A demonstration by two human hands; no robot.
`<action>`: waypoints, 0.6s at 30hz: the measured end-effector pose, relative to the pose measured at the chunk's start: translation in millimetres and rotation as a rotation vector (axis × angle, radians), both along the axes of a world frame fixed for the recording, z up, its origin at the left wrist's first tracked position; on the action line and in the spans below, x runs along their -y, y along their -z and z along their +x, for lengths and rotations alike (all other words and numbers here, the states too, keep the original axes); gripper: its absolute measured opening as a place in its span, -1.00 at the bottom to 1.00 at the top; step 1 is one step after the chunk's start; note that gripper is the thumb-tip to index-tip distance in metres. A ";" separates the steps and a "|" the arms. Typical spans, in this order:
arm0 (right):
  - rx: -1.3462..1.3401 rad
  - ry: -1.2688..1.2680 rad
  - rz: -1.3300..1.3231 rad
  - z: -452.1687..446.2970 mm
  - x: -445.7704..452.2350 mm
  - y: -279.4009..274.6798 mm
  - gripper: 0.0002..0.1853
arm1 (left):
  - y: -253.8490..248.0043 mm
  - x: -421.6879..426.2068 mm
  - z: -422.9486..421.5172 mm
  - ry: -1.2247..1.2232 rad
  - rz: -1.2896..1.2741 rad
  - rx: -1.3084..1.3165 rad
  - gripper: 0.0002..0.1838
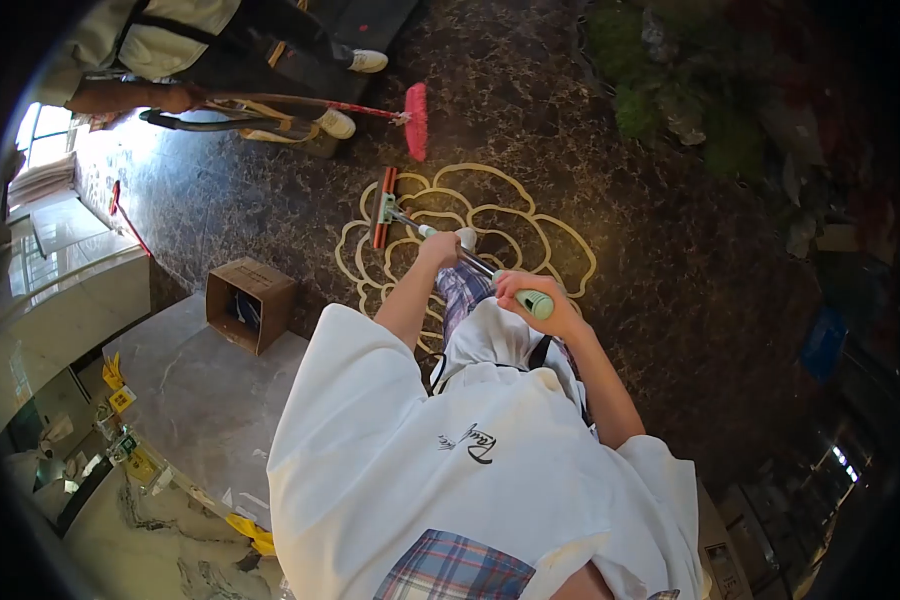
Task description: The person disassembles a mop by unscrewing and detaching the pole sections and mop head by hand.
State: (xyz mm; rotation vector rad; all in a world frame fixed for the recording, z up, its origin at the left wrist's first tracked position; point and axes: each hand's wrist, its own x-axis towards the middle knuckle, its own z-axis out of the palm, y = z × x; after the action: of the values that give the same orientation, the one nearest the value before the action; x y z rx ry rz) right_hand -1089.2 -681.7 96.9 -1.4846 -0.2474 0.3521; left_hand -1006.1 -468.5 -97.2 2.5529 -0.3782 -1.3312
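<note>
Both my hands are closed on a long-handled mop [483, 267]. My left hand [440, 250] grips the shaft partway down. My right hand [532, 295] is wrapped round the pale green grip at the upper end. The pole slants down and left to a wide, flat mop head [385, 208] with orange-red edges, at the dark marbled floor [530, 110]. The head lies over the left part of a yellow flower pattern [560, 225] on the floor. One white shoe of mine shows just beyond my left hand.
At upper left another person's hand [180, 97] holds a pole, near a pink mop head [416, 122] on the floor. A cardboard box [260, 308] stands on a grey counter [190, 375] at left. Green plants [625, 70] line the upper right.
</note>
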 end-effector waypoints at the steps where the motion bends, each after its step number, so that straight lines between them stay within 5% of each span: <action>1: 0.010 -0.001 -0.010 -6.8 17.2 -0.2 -0.86 | 4.8 16.6 -7.3 -0.008 -0.035 0.044 -0.74; 9: 0.045 0.127 -0.053 -91.2 148.4 -3.6 -0.86 | -12.7 163.5 -57.0 0.186 -0.041 -0.003 -0.66; 13: 0.034 0.238 -0.037 -129.0 200.3 -7.4 -0.88 | 36.8 221.8 -70.8 0.437 -0.117 -0.103 -0.73; 18: -0.041 0.314 -0.024 -160.7 253.3 -17.7 -0.88 | -8.4 299.5 -88.3 0.416 -0.037 -0.205 -0.72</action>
State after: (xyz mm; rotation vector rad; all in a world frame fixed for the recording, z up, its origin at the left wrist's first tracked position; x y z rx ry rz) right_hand -1249.9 -935.0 114.6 -1.5105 0.0242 0.1332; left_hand -1094.4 -768.0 -88.8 2.3570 -0.9194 -1.6858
